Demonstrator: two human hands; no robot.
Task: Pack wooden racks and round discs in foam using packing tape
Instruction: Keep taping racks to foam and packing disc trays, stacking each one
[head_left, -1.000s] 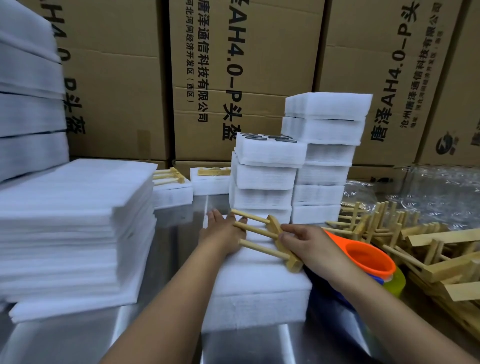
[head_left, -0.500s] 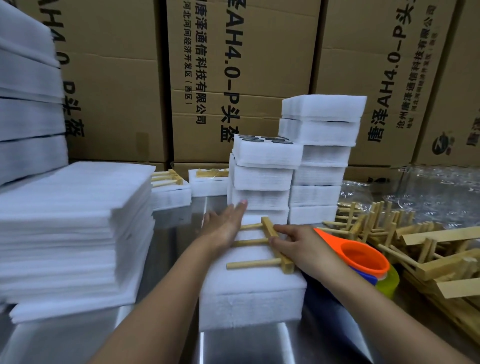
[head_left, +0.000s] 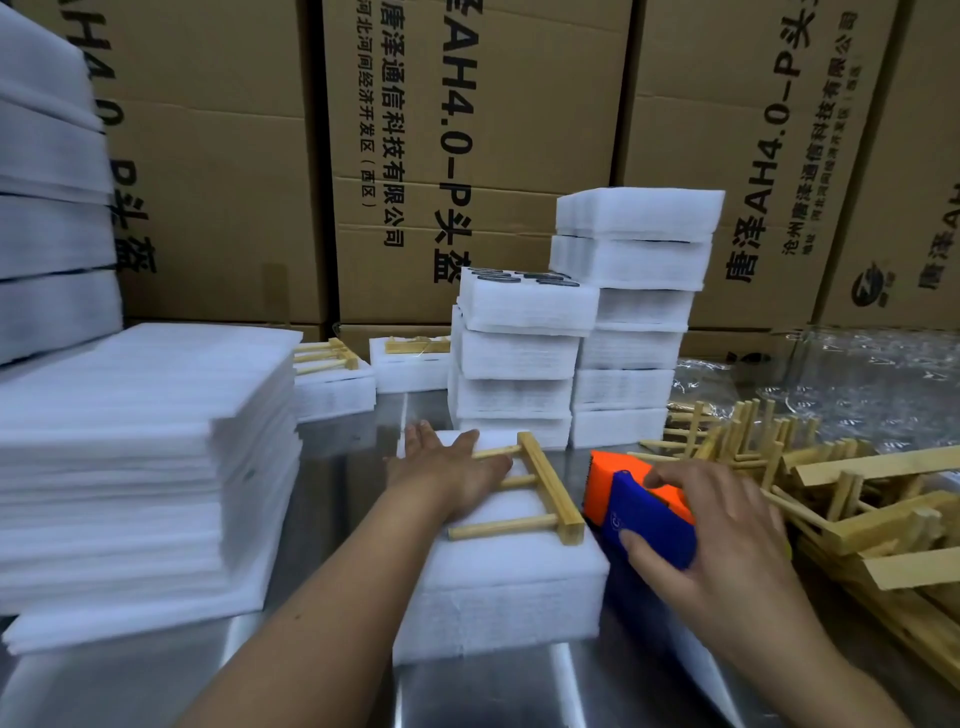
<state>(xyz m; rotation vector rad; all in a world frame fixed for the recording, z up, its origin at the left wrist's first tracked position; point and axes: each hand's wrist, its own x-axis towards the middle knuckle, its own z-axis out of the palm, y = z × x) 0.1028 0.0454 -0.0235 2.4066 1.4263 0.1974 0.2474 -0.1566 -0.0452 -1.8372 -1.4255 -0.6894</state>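
A wooden rack (head_left: 548, 486) with three pegs lies flat on a white foam block (head_left: 511, 587) in the middle of the steel table. My left hand (head_left: 447, 470) lies flat, fingers straight, over the pegs' left ends and presses them onto the foam. Just right of the block, my right hand (head_left: 722, 540) grips an orange and blue tape dispenser (head_left: 641, 512), thumb on its blue body and fingers over its top.
A tall pile of foam sheets (head_left: 140, 467) fills the left. Stacked foam packs (head_left: 576, 338) stand behind the block, two smaller ones (head_left: 410, 364) with racks further left. Loose wooden racks (head_left: 841, 493) and clear plastic (head_left: 857, 374) lie at right. Cardboard boxes (head_left: 467, 156) wall the back.
My right hand let go of the rack, which now lies flat on the foam, and took hold of the tape dispenser. My left hand slid over onto the pegs.
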